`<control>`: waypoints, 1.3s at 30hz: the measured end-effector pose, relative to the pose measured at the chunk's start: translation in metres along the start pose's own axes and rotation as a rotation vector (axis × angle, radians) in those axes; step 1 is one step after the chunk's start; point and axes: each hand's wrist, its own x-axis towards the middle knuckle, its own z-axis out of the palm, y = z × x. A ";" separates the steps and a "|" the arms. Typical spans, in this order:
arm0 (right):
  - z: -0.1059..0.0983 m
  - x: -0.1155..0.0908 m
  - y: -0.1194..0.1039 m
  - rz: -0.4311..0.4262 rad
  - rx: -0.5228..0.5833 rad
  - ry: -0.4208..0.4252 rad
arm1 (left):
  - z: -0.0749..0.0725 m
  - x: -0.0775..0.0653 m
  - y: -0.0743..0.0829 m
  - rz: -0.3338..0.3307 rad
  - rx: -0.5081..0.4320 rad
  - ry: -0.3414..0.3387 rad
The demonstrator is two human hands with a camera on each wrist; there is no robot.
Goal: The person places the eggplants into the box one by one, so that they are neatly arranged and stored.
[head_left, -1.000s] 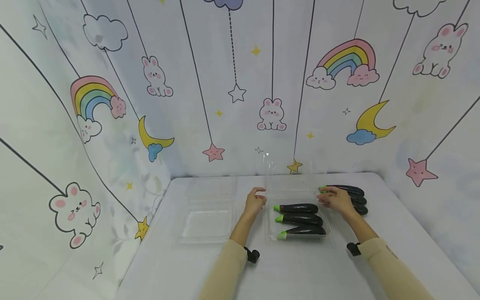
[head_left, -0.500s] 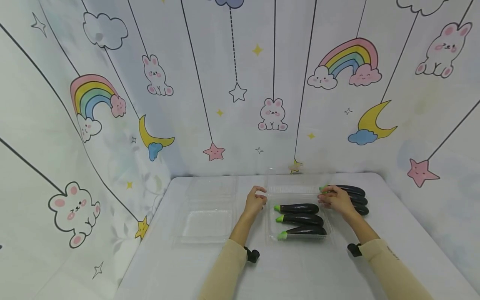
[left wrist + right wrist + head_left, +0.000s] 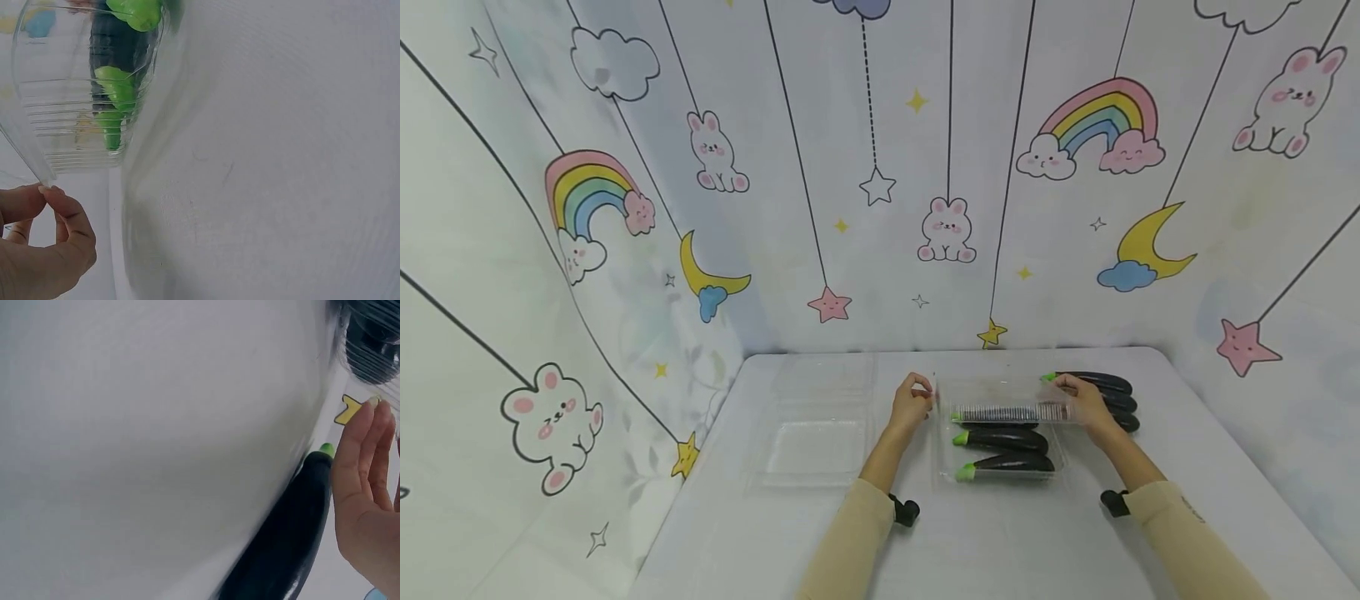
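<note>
A clear plastic clamshell box (image 3: 942, 467) stands on the table with three dark eggplants (image 3: 1003, 439) in its base, green stems to the left. Its hinged lid (image 3: 1000, 389) is tilted forward over them, and a ribbed side crosses the rear eggplant. My left hand (image 3: 912, 402) is at the lid's left side; thumb and index finger pinch a corner of clear plastic in the left wrist view. On the right, my right hand (image 3: 1084, 406) holds the lid's other edge, fingertips (image 3: 375, 402) right at the ribbed plastic. Its thumb is mostly hidden.
More eggplants (image 3: 1101, 382) lie beside the box at the right, partly behind the right hand; one eggplant (image 3: 281, 531) shows below that hand in the right wrist view. A second clear clamshell box (image 3: 816, 446) lies opened at the left. A patterned cloth wall rises behind the table.
The lid has swung from upright behind the base to forward over the eggplants. My right hand has shifted slightly right, while the left has hardly moved.
</note>
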 end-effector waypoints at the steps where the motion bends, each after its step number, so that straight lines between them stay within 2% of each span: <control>1: 0.000 0.000 0.002 0.006 -0.001 0.001 | 0.000 0.000 0.000 -0.001 -0.002 0.000; 8: -0.004 0.000 0.016 0.072 0.007 -0.061 | 0.002 0.000 -0.002 -0.014 -0.017 0.010; 16: -0.005 -0.006 0.008 0.077 -0.013 -0.089 | 0.001 -0.003 -0.002 -0.044 -0.026 0.032; 21: -0.006 -0.011 0.002 0.070 -0.017 -0.120 | -0.002 -0.007 -0.004 -0.056 0.009 0.043; 25: -0.008 -0.019 -0.004 0.049 -0.028 -0.141 | -0.002 -0.013 -0.003 -0.025 0.073 0.038; 32: -0.012 -0.036 -0.010 0.000 -0.104 -0.127 | -0.004 -0.031 -0.002 0.042 0.168 -0.005; 39: -0.015 -0.056 -0.018 0.030 -0.099 -0.146 | -0.007 -0.052 -0.001 0.029 0.191 -0.021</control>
